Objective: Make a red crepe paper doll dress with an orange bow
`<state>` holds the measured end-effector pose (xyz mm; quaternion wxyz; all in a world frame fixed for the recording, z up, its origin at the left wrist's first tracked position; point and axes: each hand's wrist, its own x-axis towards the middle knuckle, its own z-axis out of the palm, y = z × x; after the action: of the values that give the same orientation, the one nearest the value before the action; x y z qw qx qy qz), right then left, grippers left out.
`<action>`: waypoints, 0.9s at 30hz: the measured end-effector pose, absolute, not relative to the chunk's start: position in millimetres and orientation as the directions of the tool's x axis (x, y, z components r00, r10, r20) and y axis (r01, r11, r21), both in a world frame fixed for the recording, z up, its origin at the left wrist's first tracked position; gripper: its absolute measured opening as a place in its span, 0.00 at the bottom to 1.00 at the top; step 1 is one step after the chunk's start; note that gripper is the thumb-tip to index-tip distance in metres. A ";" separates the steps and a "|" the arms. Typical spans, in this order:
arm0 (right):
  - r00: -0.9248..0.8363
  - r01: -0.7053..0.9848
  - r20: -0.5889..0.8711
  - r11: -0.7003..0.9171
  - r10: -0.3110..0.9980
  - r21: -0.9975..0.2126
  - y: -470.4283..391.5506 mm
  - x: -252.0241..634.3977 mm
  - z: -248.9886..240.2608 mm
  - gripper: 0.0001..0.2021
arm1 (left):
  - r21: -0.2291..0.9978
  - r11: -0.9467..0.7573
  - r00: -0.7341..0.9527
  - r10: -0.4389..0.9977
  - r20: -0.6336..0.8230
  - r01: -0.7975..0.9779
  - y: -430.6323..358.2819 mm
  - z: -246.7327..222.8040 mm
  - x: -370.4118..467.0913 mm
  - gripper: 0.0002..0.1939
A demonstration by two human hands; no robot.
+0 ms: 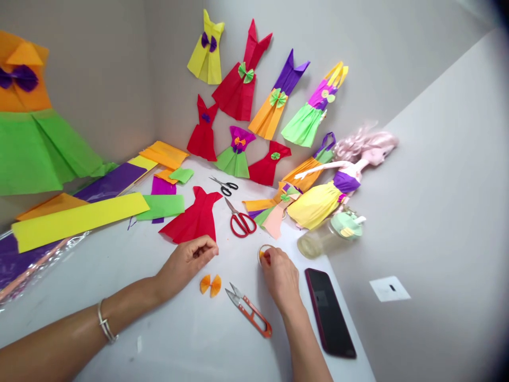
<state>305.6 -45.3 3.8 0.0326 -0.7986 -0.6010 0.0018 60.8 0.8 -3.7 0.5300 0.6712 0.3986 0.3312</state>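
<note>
My right hand (281, 276) is closed, its fingers pinching at a small pale ring (259, 255) that looks like a roll of tape, with a bit of orange inside it. My left hand (189, 263) hovers at the lower edge of a red paper dress (196, 215), thumb and fingers together; whatever may be between them is too small to make out. Between the hands lies an orange paper bow (210, 285). Beside it are orange-handled thread snips (250, 311), blades apart. Farther back rest red-handled scissors (240, 222) and small black scissors (225, 185).
A phone (331, 313) lies right of my right arm. Behind it a clear jar with a green lid (332, 236) is tipped over near a doll in a yellow skirt (314, 201). Paper strips (79, 222) cover the left side. Several paper dresses (242, 74) hang on the wall.
</note>
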 end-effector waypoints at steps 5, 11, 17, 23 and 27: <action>0.236 0.960 0.060 -0.224 0.970 -0.167 -46.0 305.2 0.9 0.06 | 0.989 -0.070 0.464 0.886 0.002 0.130 -0.1 -6.3 62.7 0.11; 0.313 0.718 0.133 -0.142 0.940 -0.681 -47.7 297.8 14.9 0.09 | 0.996 -0.041 0.460 0.888 0.002 0.075 -2.7 -7.3 63.0 0.11; 0.085 0.152 -0.092 -0.104 0.992 -0.983 -55.7 265.6 20.4 0.10 | 0.998 0.052 0.511 0.859 -0.034 -0.020 -5.4 -4.6 66.0 0.14; 0.105 0.142 -0.087 -0.101 0.991 -0.985 -62.3 240.6 13.9 0.09 | 0.999 0.037 0.542 0.840 -0.025 -0.011 -9.1 -12.2 68.3 0.14; 0.088 -0.045 -0.124 -0.120 0.988 -0.992 -62.4 245.4 17.6 0.10 | 0.998 -0.047 0.467 0.884 0.023 0.040 -8.3 -11.8 68.2 0.15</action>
<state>245.4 -62.4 17.6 0.5005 -0.5417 -0.4353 0.5163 68.2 -8.3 -11.8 0.5834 0.6268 0.3687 0.3616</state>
